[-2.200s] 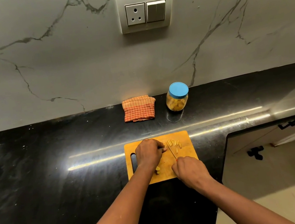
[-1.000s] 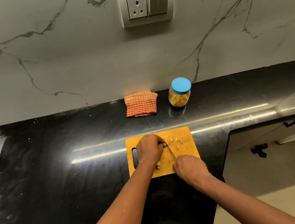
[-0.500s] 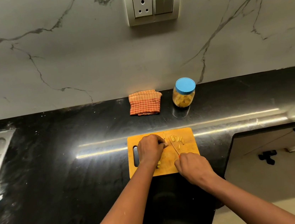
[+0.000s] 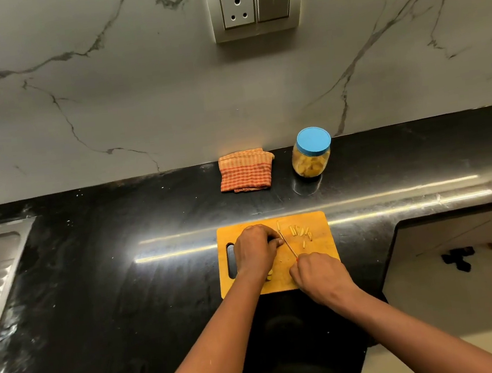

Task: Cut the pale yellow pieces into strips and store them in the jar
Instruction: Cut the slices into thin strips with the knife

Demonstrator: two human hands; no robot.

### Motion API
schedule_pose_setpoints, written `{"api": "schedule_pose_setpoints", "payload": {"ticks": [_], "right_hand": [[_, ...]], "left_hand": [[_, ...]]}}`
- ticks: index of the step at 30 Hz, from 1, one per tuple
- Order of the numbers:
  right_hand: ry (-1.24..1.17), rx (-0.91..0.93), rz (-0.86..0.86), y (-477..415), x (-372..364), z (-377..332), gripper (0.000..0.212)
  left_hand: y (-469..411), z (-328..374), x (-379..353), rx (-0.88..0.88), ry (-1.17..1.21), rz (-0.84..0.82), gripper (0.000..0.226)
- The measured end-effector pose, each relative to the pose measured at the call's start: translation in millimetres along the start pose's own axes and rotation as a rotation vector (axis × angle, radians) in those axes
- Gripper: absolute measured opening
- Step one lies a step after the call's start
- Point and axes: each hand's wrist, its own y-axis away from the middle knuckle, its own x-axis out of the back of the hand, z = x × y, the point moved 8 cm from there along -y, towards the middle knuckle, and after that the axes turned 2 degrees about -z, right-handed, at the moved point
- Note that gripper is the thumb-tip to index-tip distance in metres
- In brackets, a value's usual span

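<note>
Left grip [image 4: 254, 252] sits knuckles-up on the orange-brown wooden cutting board [image 4: 324, 257], fingers curled down and fingertips right against the blade. Whatever is pinned under them is hidden, so cannot tell if it holds a piece. Right grip [image 4: 319, 276] is clenched around the handle of the small thin-bladed knife [image 4: 288, 246], which angles up-left across the board to the left fingertips. Pale yellow cut strips [image 4: 299, 230] lie loose on the board's far right part, just beside the blade. One pale yellow uncut piece [image 4: 269, 275] shows by the left wrist. The clear plastic jar with blue lid [image 4: 311, 159] stands closed at the back of the black stone worktop [image 4: 126, 278], partly filled with yellow pieces. A folded orange checked cloth [image 4: 246, 170] lies just left of it, and both are well apart from the board.
</note>
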Motion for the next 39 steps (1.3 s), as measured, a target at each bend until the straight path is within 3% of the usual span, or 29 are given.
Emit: {"api": "schedule_pose_setpoints", "payload": {"ticks": [22,39], "right_hand": [[0.043,0.030,-0.095,-7,-28,24,0.033],[0.021,0.005,-0.016,-13,-1,13,0.035]], "left_hand": [[-7,6,2,-0.047,-0.061,0.007,0.015],[-9,5,2,-0.037,-0.106,-0.050,0.018]]}}
